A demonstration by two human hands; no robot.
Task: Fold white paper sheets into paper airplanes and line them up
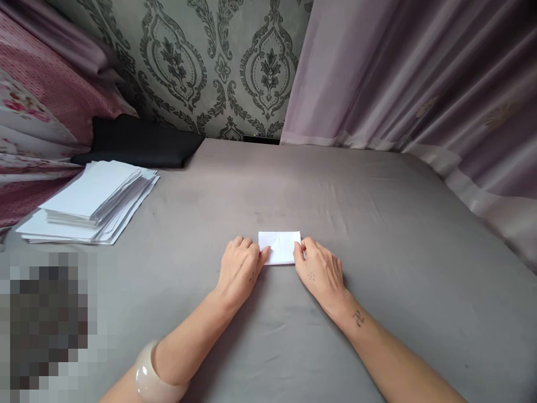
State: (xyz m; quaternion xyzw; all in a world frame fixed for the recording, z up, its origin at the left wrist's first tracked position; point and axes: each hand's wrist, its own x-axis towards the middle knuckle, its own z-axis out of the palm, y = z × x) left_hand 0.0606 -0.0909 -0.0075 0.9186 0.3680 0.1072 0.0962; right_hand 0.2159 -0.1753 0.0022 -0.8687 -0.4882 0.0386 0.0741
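Observation:
Between my hands is a small folded sheet of white paper (280,249), a wide rectangle with faint diagonal creases, on or just above the grey sheet. My left hand (242,263) pinches its left edge, thumb on top and the other fingers curled behind. At the right edge my right hand (319,267) grips it in the same way, thumb on the front. The fingertips under the paper are hidden.
A stack of white paper (90,193) lies at the left, with a black cloth (142,143) behind it. The grey sheet (398,252) spreads to the patterned wall (222,67). Pink-purple curtains (377,73) hang at the right. A pixelated patch covers the lower left.

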